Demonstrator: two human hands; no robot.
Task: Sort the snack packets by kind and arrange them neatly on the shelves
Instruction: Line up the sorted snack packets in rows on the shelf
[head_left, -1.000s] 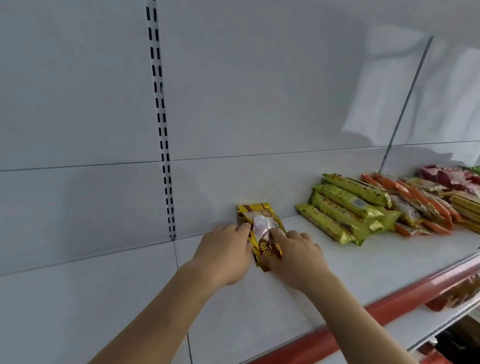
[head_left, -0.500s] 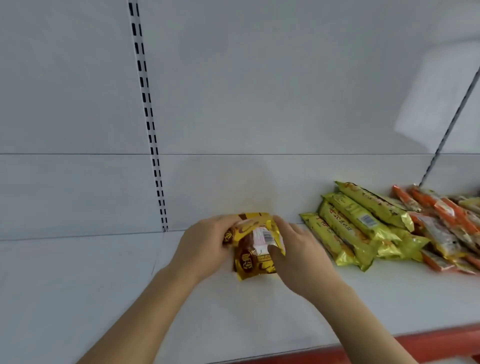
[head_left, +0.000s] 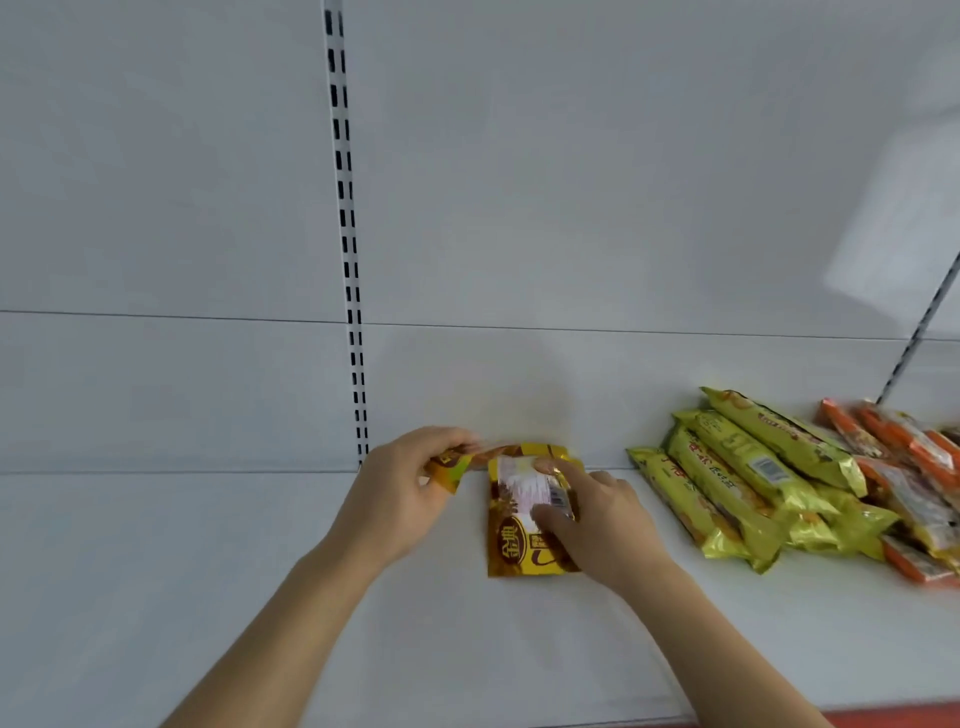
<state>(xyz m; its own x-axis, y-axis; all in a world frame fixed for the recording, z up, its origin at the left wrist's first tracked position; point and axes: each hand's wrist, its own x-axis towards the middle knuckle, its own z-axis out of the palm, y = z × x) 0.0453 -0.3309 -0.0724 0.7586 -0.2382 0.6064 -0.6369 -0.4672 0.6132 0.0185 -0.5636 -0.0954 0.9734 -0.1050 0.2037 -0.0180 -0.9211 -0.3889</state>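
White shelf (head_left: 208, 597), frame centre: right hand (head_left: 597, 519) now presses brown-gold packet (head_left: 524, 540) flat (previously lifted); left hand (head_left: 400, 499) pinches second packet (head_left: 449, 467).

Two gold-brown packets (head_left: 524, 540) lie at the hands, four yellow-green packets (head_left: 748, 478) to their right, and several orange packets (head_left: 904, 457) beyond, count unclear.

Partly concealed or cropped: gold-brown packet (head_left: 524, 540), right edge under right hand (head_left: 597, 525); second packet (head_left: 452, 465), mostly inside left hand (head_left: 400, 493), print blurred; orange packets (head_left: 904, 467), cut by right frame edge; yellow-green packets (head_left: 743, 478), overlapping, lettering illegible; red shelf lip (head_left: 893, 717), cropped at bottom.
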